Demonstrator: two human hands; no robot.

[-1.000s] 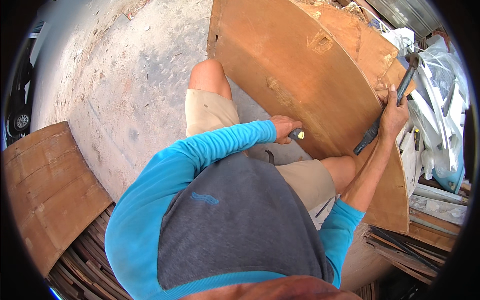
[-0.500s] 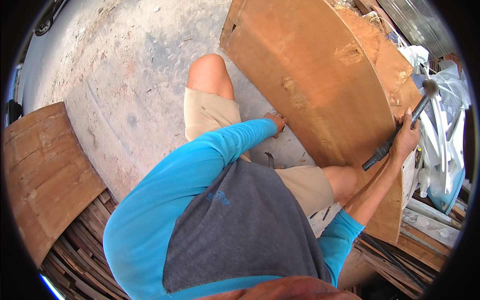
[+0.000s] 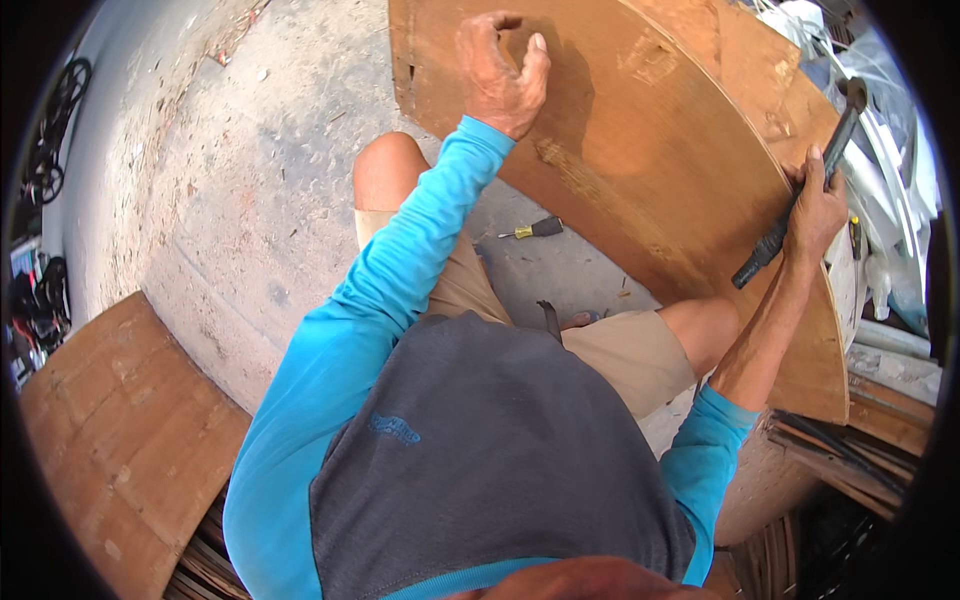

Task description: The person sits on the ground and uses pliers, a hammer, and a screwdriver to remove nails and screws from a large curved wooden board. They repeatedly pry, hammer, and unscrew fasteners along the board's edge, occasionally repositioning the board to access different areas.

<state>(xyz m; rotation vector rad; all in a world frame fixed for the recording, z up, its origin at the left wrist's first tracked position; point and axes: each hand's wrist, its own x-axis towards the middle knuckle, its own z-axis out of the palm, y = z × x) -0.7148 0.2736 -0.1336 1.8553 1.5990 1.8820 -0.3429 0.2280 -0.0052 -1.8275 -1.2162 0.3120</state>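
A hammer (image 3: 768,251) with a dark grip and a metal shaft is in my right hand (image 3: 818,215). Its head points up and away, over the right edge of a large brown plywood panel (image 3: 640,190). My left hand (image 3: 503,82) is raised above the far left part of that panel, fingers curved and apart, holding nothing. On the concrete between my legs lies a screwdriver (image 3: 534,228) with a black and yellow handle, beside the panel's near edge. A dark curved tool end (image 3: 549,318) pokes up closer to me, the rest of it hidden by my shirt.
Another plywood sheet (image 3: 140,430) lies at the left over stacked wooden strips (image 3: 205,560). Clear plastic and white pieces (image 3: 885,170) are heaped at the far right. Boards (image 3: 885,420) are piled below them. Dusty concrete floor (image 3: 230,180) stretches ahead to the left.
My left hand has risen from the floor by the panel's edge and moved forward over the panel, its fingers opened. The screwdriver now shows where it was. My right hand still grips the hammer.
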